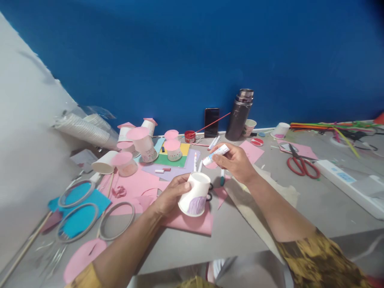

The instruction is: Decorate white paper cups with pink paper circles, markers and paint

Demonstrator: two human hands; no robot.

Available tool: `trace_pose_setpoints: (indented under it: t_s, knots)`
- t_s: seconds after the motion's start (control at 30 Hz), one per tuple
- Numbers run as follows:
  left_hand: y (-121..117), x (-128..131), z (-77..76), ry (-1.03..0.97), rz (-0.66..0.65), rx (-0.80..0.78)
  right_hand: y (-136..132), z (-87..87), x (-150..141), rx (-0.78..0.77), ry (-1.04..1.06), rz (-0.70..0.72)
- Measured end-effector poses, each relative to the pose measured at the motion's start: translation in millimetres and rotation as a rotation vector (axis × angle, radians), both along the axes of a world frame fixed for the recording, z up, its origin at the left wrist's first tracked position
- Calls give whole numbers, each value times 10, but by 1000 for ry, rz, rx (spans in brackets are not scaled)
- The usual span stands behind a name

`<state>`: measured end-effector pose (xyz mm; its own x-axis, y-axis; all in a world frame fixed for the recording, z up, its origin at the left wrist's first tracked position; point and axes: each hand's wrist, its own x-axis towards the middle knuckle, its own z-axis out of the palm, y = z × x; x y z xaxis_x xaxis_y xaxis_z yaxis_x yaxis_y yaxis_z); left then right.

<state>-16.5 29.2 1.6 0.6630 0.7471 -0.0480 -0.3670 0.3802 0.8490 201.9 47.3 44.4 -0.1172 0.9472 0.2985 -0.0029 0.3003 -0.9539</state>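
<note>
My left hand (pixel 177 190) grips a white paper cup (pixel 199 185) from its left side. The cup is upside down, its wide rim lowest, and a purple coloured patch (pixel 196 205) shows on its wall. Above and to the right, my right hand (pixel 235 160) pinches a white glue stick (pixel 216 155) with blue print, tilted and apart from the cup. Beneath the cup lies folded pink paper (pixel 192 224). Black scissor handles (pixel 209 192) peek out behind the cup. Pens, including a white marker (pixel 195 161), lie just beyond it.
Several paper cups topped with pink discs (pixel 139 138) stand at left, near stacked cups (pixel 82 130). Grey rings (pixel 117 220) lie by blue paper (pixel 81 226). A dark flask (pixel 238 116) and phone (pixel 211 122) stand against the wall. Red-handled scissors (pixel 303 166) and a power strip (pixel 348 186) lie right.
</note>
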Motion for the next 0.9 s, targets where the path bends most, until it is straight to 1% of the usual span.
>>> trace_pose_setpoints:
  t_s: [0.13,0.23,0.33,0.43,0.53,0.63,0.7,0.77,0.83,0.9]
  knots:
    - [-12,29,54,86,66,72,-122,57,-42,40,-25,17]
    - [-17,34,76,153,98,149,-184,64,-75,72,-153,54]
    - [-19,24,95,237,119,229,-170,57,-64,77,-282,-16]
    - [-28,28,121,325,194,291,-146,61,-44,87,-227,-91]
    - [-43,48,147,383,211,309,-159,71,-60,98,-182,-80]
    - [-51,61,155,397,230,330,-164,76,-82,113,-304,-102]
    - [-48,57,148,415,275,376,-142,76,-76,109,-420,-172]
    - [-41,46,132,442,307,423,-115,76,-59,96,-471,-232]
    - [-32,33,112,463,316,446,-103,79,-45,96,-444,-231]
    - [-23,20,90,470,319,453,-112,89,-39,111,-398,-199]
